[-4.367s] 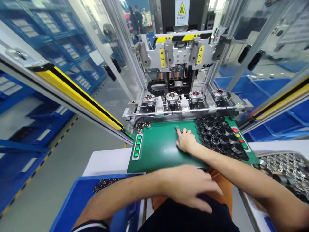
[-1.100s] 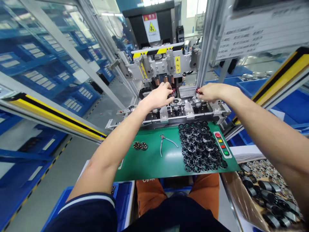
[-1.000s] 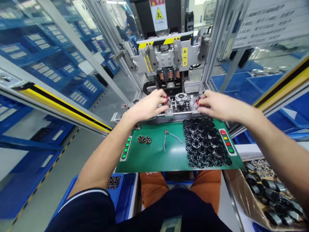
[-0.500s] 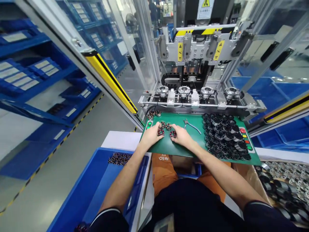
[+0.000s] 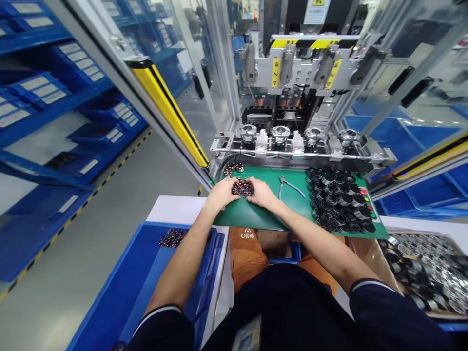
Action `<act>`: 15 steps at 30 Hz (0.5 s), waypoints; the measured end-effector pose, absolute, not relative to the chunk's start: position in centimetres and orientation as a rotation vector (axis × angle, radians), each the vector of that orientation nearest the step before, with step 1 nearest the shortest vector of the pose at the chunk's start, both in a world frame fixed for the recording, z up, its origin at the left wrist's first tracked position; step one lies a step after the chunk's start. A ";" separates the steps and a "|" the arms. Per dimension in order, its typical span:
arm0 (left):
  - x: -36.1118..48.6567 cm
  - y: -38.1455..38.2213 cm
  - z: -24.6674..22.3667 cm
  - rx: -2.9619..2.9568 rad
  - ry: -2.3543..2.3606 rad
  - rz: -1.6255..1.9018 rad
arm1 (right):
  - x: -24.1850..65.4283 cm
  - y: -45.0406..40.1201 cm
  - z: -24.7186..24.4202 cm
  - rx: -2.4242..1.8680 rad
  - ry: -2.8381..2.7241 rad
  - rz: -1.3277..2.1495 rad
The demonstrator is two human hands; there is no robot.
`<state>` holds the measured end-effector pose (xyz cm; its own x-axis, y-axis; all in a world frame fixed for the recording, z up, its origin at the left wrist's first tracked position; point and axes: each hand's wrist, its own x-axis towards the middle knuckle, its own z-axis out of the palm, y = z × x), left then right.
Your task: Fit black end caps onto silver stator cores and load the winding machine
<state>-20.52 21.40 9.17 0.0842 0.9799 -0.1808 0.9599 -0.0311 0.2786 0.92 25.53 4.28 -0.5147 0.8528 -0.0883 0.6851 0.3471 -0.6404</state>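
Several small round copper-wound rings [image 5: 242, 187] sit pressed together in a cluster on the green mat [image 5: 256, 217]. My left hand [image 5: 220, 194] is curved round the left side of this cluster, fingers against the rings. From the right, my right hand [image 5: 262, 193] closes on the same cluster, thumb and fingers touching its outer rings. More copper-wound rings [image 5: 234, 168] lie just beyond my left hand at the mat's back left corner. Blue-handled pliers [image 5: 290, 185] rest on the mat to the right of my right hand.
Black ring parts [image 5: 336, 200] stand in rows on the mat's right side. Behind the mat is a machine with metal fixtures [image 5: 281, 134]. A blue bin [image 5: 120, 273] holding wound rings is at lower left, a box of metal rings [image 5: 424, 263] at right.
Both hands have come closer together and slightly up the view, bringing the rings between them into one tight cluster. The camera view has shifted a little.
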 end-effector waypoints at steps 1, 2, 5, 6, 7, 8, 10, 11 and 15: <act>-20.6 20.7 9.7 2.050 1.941 0.111 | 1.7 24.6 4.5 -1.352 -2.327 0.934; -20.6 20.0 10.1 2.050 1.970 0.142 | 2.9 23.3 4.7 -1.323 -2.305 0.951; -19.7 18.3 10.7 2.082 2.004 0.310 | 7.8 18.4 4.9 -1.217 -2.257 1.036; -18.8 17.9 10.5 2.112 1.958 0.412 | 9.7 16.5 5.1 -1.185 -2.246 1.069; -17.5 17.7 10.2 2.153 1.870 0.561 | 11.8 14.7 5.3 -1.162 -2.235 1.095; -15.8 17.5 9.9 2.192 1.750 0.716 | 13.9 13.1 5.6 -1.147 -2.225 1.111; -11.5 17.4 9.2 2.256 1.459 0.965 | 18.6 10.6 6.5 -1.173 -2.190 1.073; -9.0 17.5 8.9 2.288 1.329 1.023 | 21.0 9.9 7.2 -1.219 -2.159 1.008; 0.3 19.1 8.1 2.444 1.122 0.951 | 30.0 10.7 9.4 -1.507 -1.956 0.530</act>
<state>0.32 19.14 8.13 0.4793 0.7551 0.4473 0.5650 -0.6555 0.5011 30.05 10.74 9.36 -0.1694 0.9606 0.2203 0.7178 0.2734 -0.6403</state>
